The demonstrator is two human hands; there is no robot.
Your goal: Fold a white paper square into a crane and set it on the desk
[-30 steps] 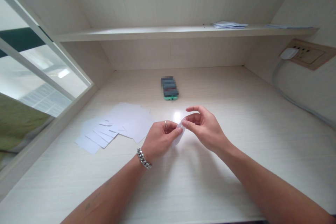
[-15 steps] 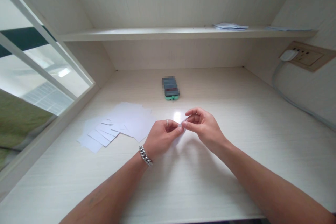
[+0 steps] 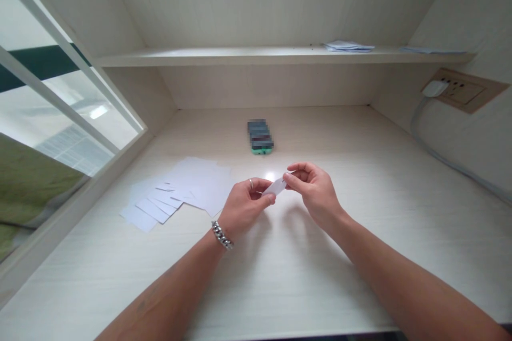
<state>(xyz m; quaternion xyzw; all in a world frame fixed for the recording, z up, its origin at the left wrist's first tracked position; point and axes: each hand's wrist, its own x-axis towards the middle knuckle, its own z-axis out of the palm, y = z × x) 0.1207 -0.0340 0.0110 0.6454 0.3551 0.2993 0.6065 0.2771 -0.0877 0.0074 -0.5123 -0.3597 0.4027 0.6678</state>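
Observation:
A small piece of white paper (image 3: pixel 274 187) is stretched between my two hands, just above the desk. My left hand (image 3: pixel 246 203), with a ring and a chain bracelet (image 3: pixel 222 235), pinches its left end between thumb and fingers. At the upper right end, my right hand (image 3: pixel 314 186) grips it between thumb and forefinger. Whether the paper is folded, I cannot tell. To the left, several white paper sheets and strips (image 3: pixel 160 200) lie overlapping on the desk.
A dark, blurred-out object with a green lower edge (image 3: pixel 261 151) lies behind my hands. Papers (image 3: pixel 349 46) rest on the shelf (image 3: pixel 224 56) above. At the right wall, a white plug (image 3: pixel 434 88) and grey cable (image 3: pixel 440 157) hang from a socket panel (image 3: pixel 476 90).
My hands have moved slightly apart, and the paper between them now shows its flat face. The view has tipped up a little. The papers on the desk lie as before.

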